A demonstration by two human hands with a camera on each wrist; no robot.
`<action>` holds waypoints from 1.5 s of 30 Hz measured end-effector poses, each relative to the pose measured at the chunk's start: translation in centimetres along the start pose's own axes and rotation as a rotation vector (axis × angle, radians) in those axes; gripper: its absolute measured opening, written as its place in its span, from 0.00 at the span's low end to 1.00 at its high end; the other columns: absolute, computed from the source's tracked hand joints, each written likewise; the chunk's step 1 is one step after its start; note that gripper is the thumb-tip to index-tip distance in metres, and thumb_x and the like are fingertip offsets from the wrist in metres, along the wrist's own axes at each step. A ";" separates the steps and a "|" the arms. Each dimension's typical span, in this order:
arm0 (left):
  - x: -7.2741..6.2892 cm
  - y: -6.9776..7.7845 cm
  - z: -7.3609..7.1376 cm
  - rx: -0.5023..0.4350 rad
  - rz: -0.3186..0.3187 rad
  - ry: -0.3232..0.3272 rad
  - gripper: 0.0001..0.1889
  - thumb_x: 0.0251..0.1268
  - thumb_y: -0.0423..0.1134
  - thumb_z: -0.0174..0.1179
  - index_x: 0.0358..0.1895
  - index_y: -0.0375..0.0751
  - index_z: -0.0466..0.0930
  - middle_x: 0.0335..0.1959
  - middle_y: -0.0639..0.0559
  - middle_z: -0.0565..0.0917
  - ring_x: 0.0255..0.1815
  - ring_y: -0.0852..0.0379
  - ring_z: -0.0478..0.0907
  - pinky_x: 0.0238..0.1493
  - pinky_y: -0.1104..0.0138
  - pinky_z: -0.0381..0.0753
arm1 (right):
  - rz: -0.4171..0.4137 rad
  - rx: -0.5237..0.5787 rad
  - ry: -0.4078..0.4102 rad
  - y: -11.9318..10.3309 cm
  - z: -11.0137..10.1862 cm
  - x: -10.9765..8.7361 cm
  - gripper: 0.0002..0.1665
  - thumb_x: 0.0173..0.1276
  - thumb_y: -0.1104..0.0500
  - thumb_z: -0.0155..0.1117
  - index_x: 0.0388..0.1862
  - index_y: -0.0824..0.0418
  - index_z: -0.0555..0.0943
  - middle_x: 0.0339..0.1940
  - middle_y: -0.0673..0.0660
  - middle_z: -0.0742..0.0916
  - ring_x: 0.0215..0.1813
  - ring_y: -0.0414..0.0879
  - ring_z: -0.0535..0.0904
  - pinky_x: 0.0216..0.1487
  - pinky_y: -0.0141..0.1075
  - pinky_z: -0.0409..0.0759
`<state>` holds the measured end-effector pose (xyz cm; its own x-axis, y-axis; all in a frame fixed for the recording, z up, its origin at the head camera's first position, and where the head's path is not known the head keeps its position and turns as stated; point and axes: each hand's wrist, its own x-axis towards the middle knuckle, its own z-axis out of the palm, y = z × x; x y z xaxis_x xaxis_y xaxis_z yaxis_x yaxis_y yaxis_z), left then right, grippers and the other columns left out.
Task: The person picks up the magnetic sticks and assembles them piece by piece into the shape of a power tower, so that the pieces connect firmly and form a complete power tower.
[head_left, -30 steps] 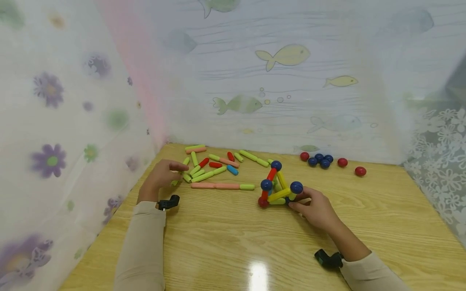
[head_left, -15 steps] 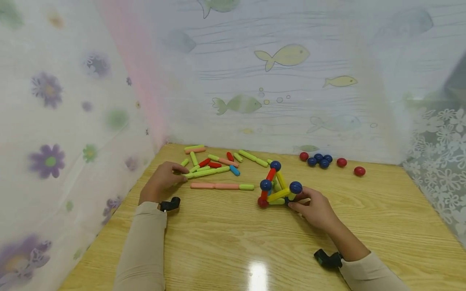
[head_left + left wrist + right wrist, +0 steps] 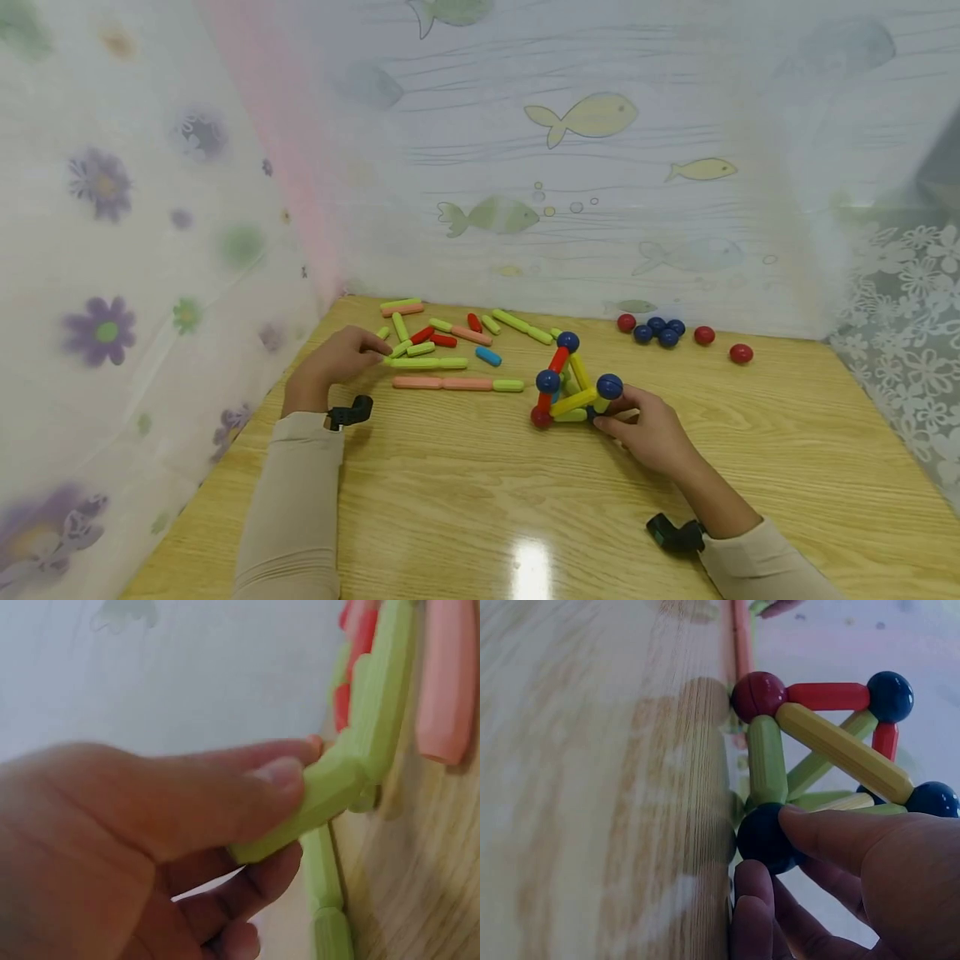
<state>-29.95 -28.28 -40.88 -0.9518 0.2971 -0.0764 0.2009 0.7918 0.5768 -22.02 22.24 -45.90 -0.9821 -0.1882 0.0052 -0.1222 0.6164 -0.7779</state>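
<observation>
In the head view my left hand (image 3: 339, 360) is at the left end of the loose magnetic rods. The left wrist view shows its thumb and fingers pinching a light green magnetic rod (image 3: 322, 787), whose far end touches another green rod (image 3: 390, 682) at an angle. My right hand (image 3: 654, 429) holds the lower right corner of a small frame of rods and balls, pinching a dark blue ball (image 3: 769, 836) low against the table. Red, yellow (image 3: 847, 750) and green rods join this frame's blue balls and one red ball (image 3: 759, 697).
An orange-pink and green row of rods (image 3: 457, 384) lies in front of the loose pile. A blue rod (image 3: 488, 357) lies between pile and frame. Several blue balls (image 3: 660, 331) and red balls (image 3: 704, 335) sit back right. A printed curtain (image 3: 480, 167) borders the table (image 3: 450, 517).
My left hand has gripped a green rod, and the attached green rods have swung toward me and away from the pile. The blue rod has shifted slightly right. My right hand stays put.
</observation>
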 end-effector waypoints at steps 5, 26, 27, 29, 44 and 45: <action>0.3 0.4 0.1 0.059 -0.083 0.003 0.19 0.82 0.35 0.46 0.65 0.34 0.81 0.67 0.35 0.79 0.49 0.45 0.80 0.46 0.56 0.79 | 0.001 0.005 -0.003 0.0 0.0 0.0 0.17 0.69 0.52 0.74 0.51 0.56 0.82 0.51 0.59 0.87 0.48 0.53 0.89 0.39 0.39 0.87; 1.9 15.4 6.7 -0.481 0.339 0.318 0.13 0.68 0.49 0.70 0.51 0.51 0.91 0.49 0.55 0.90 0.45 0.58 0.88 0.46 0.63 0.88 | -0.021 0.006 -0.003 0.1 0.0 0.1 0.17 0.69 0.51 0.74 0.52 0.55 0.82 0.51 0.59 0.87 0.48 0.53 0.88 0.40 0.40 0.88; 1.9 16.2 7.5 -0.476 0.365 0.313 0.12 0.69 0.48 0.70 0.50 0.50 0.91 0.48 0.55 0.90 0.44 0.59 0.88 0.46 0.64 0.88 | -0.022 0.008 -0.004 0.1 0.0 0.1 0.17 0.69 0.51 0.74 0.52 0.55 0.82 0.51 0.59 0.87 0.48 0.54 0.88 0.40 0.40 0.88; 1.8 17.7 9.0 -0.425 0.396 0.297 0.11 0.71 0.47 0.68 0.51 0.51 0.91 0.48 0.57 0.88 0.43 0.62 0.87 0.45 0.67 0.87 | -0.023 0.014 -0.007 0.0 0.0 0.1 0.17 0.69 0.52 0.74 0.52 0.55 0.82 0.51 0.60 0.87 0.49 0.54 0.89 0.41 0.40 0.88; 1.4 22.2 14.9 0.088 0.623 0.500 0.09 0.68 0.45 0.70 0.49 0.52 0.92 0.44 0.59 0.86 0.46 0.59 0.81 0.50 0.58 0.77 | -0.030 0.013 -0.003 0.3 -0.1 0.1 0.20 0.70 0.51 0.74 0.58 0.54 0.82 0.51 0.59 0.87 0.49 0.55 0.89 0.42 0.41 0.88; 1.4 22.2 15.1 0.120 0.620 0.509 0.09 0.68 0.46 0.70 0.48 0.53 0.92 0.44 0.59 0.86 0.47 0.59 0.80 0.51 0.57 0.76 | -0.031 0.010 -0.002 0.3 0.0 0.1 0.21 0.70 0.51 0.74 0.58 0.54 0.82 0.51 0.59 0.88 0.49 0.55 0.89 0.42 0.41 0.88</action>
<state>-23.33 -2.21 -40.41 -0.6424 0.4445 0.6243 0.7223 0.6234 0.2994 -22.13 22.48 -46.13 -0.9775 -0.2090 0.0280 -0.1513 0.6025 -0.7837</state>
